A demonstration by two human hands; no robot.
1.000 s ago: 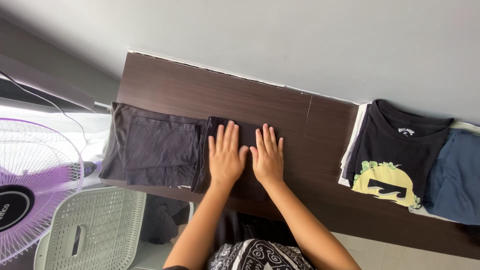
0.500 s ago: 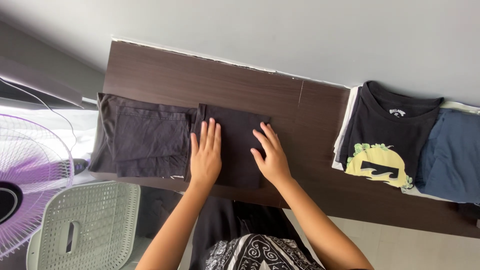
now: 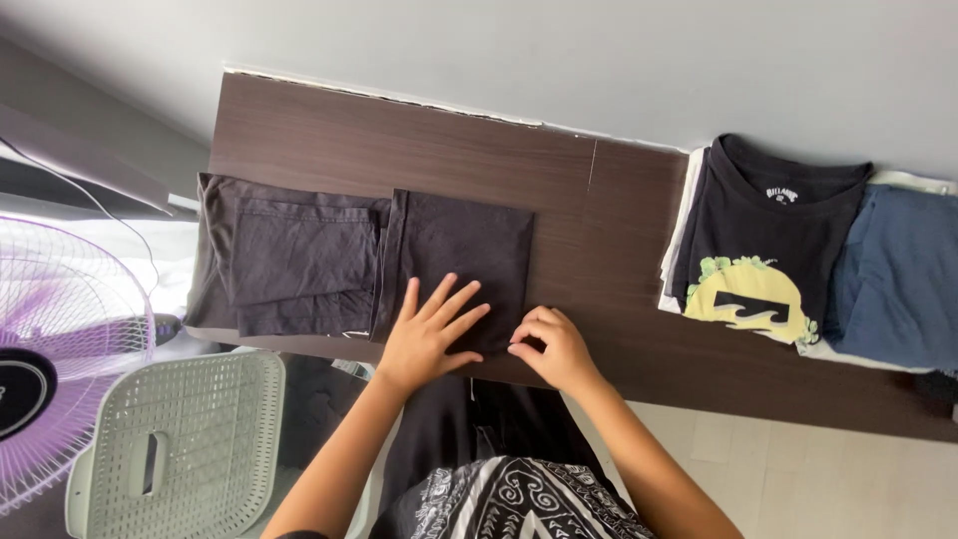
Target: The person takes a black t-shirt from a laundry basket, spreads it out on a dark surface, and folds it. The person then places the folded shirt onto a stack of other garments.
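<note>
While the left hand (image 3: 424,337) lies flat with its fingers spread on the near part of a folded black garment (image 3: 461,258), the right hand (image 3: 555,346) curls at that garment's near right corner, thumb and fingertips pressed together in a pinch on the cloth edge. The folded black garment lies on the dark brown wooden table (image 3: 419,150), near its front edge, and its left side overlaps or touches a second dark garment (image 3: 289,265) spread wider and folded in layers toward the table's left end, which hangs a little over that edge. Well apart on the right end of the table sits a stack of clothes: a black T-shirt with a yellow and green print (image 3: 763,250) on top of lighter pieces, with a navy blue garment (image 3: 898,274) just beside it. Below the table's left end stands a white perforated plastic basket (image 3: 170,439), and at the far left a fan with purple blades (image 3: 60,349) behind its wire guard. A grey wall (image 3: 599,60) runs behind the table.
</note>
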